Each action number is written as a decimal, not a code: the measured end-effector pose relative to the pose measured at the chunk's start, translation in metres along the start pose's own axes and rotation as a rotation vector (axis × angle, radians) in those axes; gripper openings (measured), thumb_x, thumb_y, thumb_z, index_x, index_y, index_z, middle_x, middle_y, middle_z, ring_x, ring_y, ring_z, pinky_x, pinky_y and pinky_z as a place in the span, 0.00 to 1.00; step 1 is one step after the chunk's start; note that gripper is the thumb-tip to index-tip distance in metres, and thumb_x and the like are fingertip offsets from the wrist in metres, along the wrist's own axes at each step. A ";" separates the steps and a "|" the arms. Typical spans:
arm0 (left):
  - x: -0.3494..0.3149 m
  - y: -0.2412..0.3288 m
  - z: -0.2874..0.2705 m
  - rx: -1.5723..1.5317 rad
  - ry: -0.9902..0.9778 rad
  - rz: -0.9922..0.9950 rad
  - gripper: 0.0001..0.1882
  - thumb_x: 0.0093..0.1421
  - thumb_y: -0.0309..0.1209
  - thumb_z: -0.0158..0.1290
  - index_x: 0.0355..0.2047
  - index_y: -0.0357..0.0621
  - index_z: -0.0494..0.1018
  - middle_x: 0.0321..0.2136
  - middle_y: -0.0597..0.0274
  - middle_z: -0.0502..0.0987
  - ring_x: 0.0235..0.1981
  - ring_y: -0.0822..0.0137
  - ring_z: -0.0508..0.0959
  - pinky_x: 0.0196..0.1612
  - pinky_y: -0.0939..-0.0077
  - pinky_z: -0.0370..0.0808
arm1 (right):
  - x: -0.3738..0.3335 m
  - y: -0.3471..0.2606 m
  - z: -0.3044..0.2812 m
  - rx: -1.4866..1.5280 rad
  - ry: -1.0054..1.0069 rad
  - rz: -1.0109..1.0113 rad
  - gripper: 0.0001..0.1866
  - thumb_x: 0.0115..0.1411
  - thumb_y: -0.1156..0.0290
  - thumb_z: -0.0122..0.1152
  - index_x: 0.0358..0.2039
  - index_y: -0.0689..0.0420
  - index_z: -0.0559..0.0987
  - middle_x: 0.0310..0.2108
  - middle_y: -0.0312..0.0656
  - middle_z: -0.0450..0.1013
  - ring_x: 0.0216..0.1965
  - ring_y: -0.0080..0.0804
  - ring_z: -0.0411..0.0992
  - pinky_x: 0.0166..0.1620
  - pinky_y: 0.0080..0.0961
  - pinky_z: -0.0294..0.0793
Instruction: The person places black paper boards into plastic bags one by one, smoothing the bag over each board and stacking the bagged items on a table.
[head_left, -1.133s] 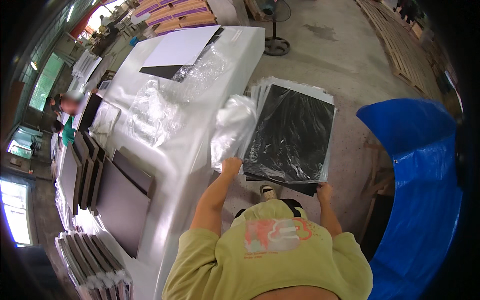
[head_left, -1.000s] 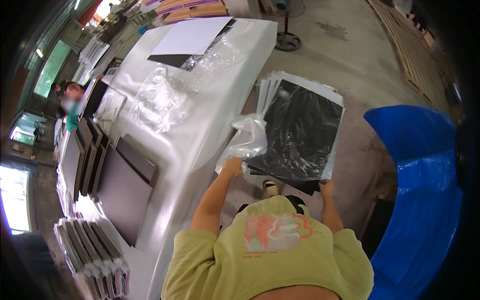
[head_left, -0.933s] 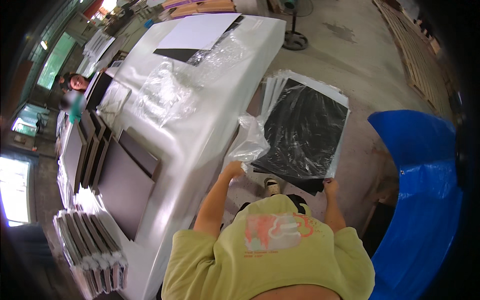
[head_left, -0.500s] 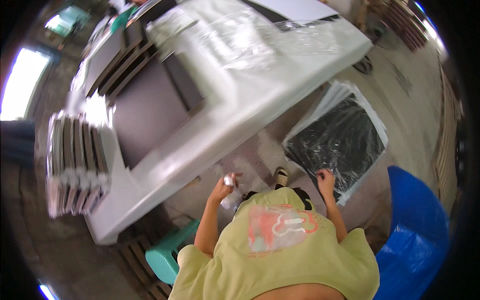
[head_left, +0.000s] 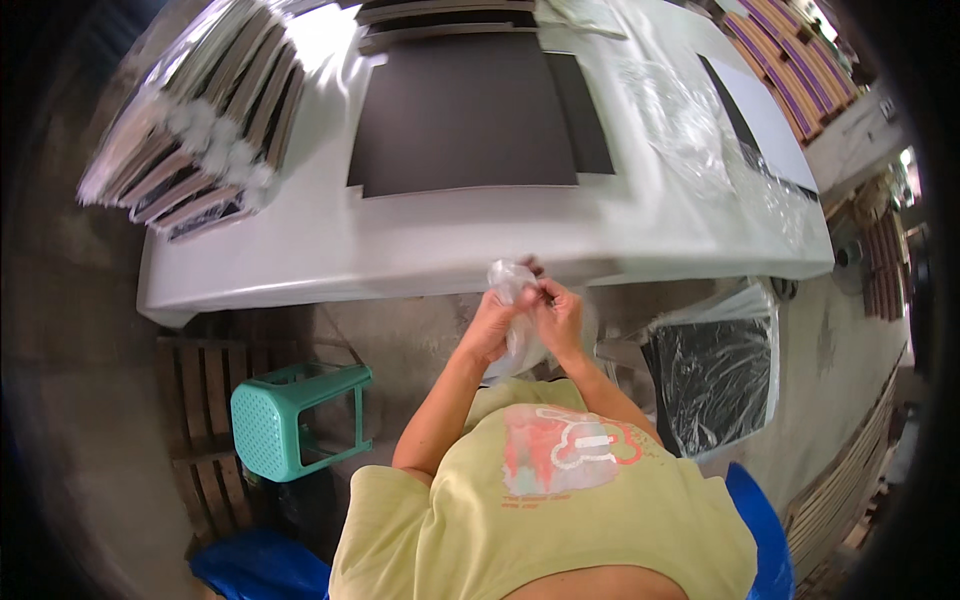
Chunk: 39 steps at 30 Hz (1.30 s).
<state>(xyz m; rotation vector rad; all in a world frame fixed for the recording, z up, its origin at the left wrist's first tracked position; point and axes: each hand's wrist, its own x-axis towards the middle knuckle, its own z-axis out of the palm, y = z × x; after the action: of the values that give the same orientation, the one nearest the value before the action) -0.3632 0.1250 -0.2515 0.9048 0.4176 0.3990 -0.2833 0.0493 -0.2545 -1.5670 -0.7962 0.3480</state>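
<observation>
In front of the table's near edge, my left hand (head_left: 490,325) is closed around crumpled clear plastic film (head_left: 510,278), some of which hangs below the fingers. My right hand (head_left: 558,318) touches it from the other side, fingertips pinched at the film; the fingertips are slightly blurred. Beyond both hands, dark flat boards (head_left: 465,115) lie on the white-covered table (head_left: 300,270). To the right of my right forearm, a black stack wrapped in clear plastic (head_left: 715,385) sits low beside the table.
Wrapped boards stand in a bundle (head_left: 205,150) at the table's left end. Loose clear plastic (head_left: 680,115) and a white sheet (head_left: 765,125) lie at its right. A green stool (head_left: 268,430) is tipped over wooden slats (head_left: 200,385) at left. Blue material (head_left: 262,565) shows near the bottom.
The view has turned, so the table now runs straight across ahead. My right hand has left the wrapped black stack and come together with my left hand at the plastic film.
</observation>
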 end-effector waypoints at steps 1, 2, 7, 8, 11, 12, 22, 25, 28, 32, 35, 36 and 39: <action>-0.004 0.000 -0.012 -0.057 0.087 -0.033 0.23 0.57 0.37 0.48 0.51 0.42 0.59 0.44 0.60 0.68 0.44 0.67 0.69 0.46 0.73 0.68 | 0.002 -0.001 0.011 -0.048 -0.016 0.029 0.10 0.53 0.69 0.56 0.23 0.63 0.73 0.12 0.40 0.65 0.16 0.19 0.60 0.21 0.21 0.60; -0.006 -0.003 -0.025 -0.115 0.170 -0.067 0.20 0.56 0.34 0.48 0.48 0.41 0.63 0.41 0.62 0.70 0.40 0.68 0.71 0.43 0.73 0.70 | 0.006 -0.001 0.021 -0.097 -0.030 0.057 0.11 0.54 0.67 0.55 0.22 0.63 0.73 0.12 0.41 0.64 0.16 0.19 0.60 0.21 0.22 0.59; -0.014 0.018 -0.064 -0.303 0.373 -0.061 0.10 0.55 0.33 0.51 0.35 0.41 0.69 0.32 0.65 0.73 0.31 0.71 0.74 0.33 0.75 0.72 | 0.026 -0.003 0.066 -0.267 0.075 -0.038 0.15 0.54 0.63 0.56 0.21 0.63 0.74 0.12 0.41 0.64 0.16 0.25 0.61 0.22 0.26 0.59; -0.015 0.026 -0.071 -0.299 0.383 -0.064 0.10 0.55 0.33 0.51 0.35 0.42 0.69 0.32 0.65 0.73 0.31 0.71 0.74 0.33 0.75 0.72 | 0.028 -0.009 0.076 -0.246 0.120 -0.091 0.14 0.53 0.64 0.57 0.21 0.63 0.74 0.13 0.41 0.65 0.16 0.26 0.62 0.22 0.26 0.60; -0.020 0.045 -0.089 -0.285 0.391 -0.068 0.12 0.54 0.36 0.52 0.35 0.44 0.69 0.30 0.65 0.73 0.31 0.71 0.74 0.32 0.74 0.72 | 0.029 -0.023 0.099 -0.160 0.117 -0.181 0.11 0.51 0.66 0.59 0.23 0.62 0.75 0.15 0.39 0.68 0.17 0.28 0.64 0.25 0.25 0.64; -0.020 0.047 -0.094 -0.281 0.381 -0.062 0.12 0.54 0.37 0.53 0.35 0.44 0.69 0.30 0.66 0.73 0.31 0.71 0.74 0.32 0.74 0.72 | 0.029 -0.019 0.101 -0.115 0.019 -0.171 0.10 0.50 0.67 0.60 0.25 0.62 0.75 0.15 0.38 0.69 0.18 0.27 0.65 0.25 0.25 0.64; -0.034 0.059 -0.111 -0.288 0.346 -0.013 0.18 0.52 0.47 0.53 0.32 0.47 0.67 0.28 0.66 0.71 0.31 0.71 0.73 0.32 0.73 0.72 | 0.032 -0.048 0.131 0.048 0.076 -0.123 0.06 0.49 0.76 0.60 0.24 0.64 0.73 0.16 0.36 0.69 0.20 0.20 0.66 0.30 0.18 0.68; -0.035 0.054 -0.116 -0.347 0.351 0.038 0.22 0.51 0.50 0.52 0.34 0.45 0.67 0.30 0.65 0.71 0.33 0.70 0.72 0.34 0.72 0.72 | 0.036 -0.030 0.126 0.146 -0.281 0.036 0.07 0.52 0.71 0.58 0.28 0.61 0.74 0.21 0.34 0.70 0.25 0.18 0.67 0.31 0.16 0.66; -0.037 0.054 -0.123 -0.258 0.305 0.091 0.25 0.50 0.52 0.52 0.37 0.45 0.67 0.32 0.64 0.71 0.34 0.69 0.73 0.36 0.71 0.72 | 0.038 -0.032 0.132 0.167 -0.334 0.180 0.08 0.51 0.73 0.58 0.32 0.62 0.75 0.22 0.35 0.71 0.26 0.19 0.68 0.33 0.17 0.68; -0.042 0.064 -0.122 -0.321 0.368 0.085 0.26 0.48 0.51 0.55 0.37 0.44 0.66 0.33 0.66 0.71 0.34 0.70 0.72 0.36 0.73 0.71 | 0.035 -0.032 0.143 -0.016 -0.271 -0.036 0.08 0.52 0.74 0.56 0.33 0.63 0.76 0.22 0.35 0.72 0.26 0.20 0.68 0.33 0.17 0.68; -0.046 0.066 -0.118 -0.368 0.424 0.117 0.23 0.48 0.48 0.57 0.34 0.44 0.66 0.30 0.67 0.70 0.34 0.71 0.70 0.36 0.75 0.69 | 0.033 -0.031 0.153 0.217 -0.255 0.035 0.06 0.54 0.73 0.55 0.30 0.62 0.75 0.21 0.35 0.71 0.24 0.20 0.68 0.30 0.17 0.69; -0.045 0.063 -0.120 -0.355 0.454 0.132 0.22 0.48 0.49 0.57 0.31 0.45 0.66 0.29 0.67 0.70 0.33 0.71 0.70 0.36 0.75 0.69 | 0.034 -0.026 0.150 0.244 -0.314 0.095 0.06 0.54 0.72 0.55 0.30 0.61 0.75 0.20 0.35 0.72 0.22 0.20 0.68 0.30 0.17 0.68; -0.044 0.073 -0.123 -0.419 0.588 0.182 0.19 0.50 0.50 0.54 0.21 0.49 0.65 0.21 0.68 0.68 0.28 0.72 0.70 0.31 0.78 0.68 | 0.040 -0.015 0.141 0.345 -0.185 0.185 0.06 0.55 0.71 0.54 0.28 0.59 0.74 0.18 0.34 0.69 0.19 0.19 0.66 0.26 0.17 0.68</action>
<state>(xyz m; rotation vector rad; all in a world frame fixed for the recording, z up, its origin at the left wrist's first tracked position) -0.4747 0.2256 -0.2518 0.4019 0.7574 0.8920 -0.3490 0.1811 -0.2556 -1.2969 -0.6900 0.7352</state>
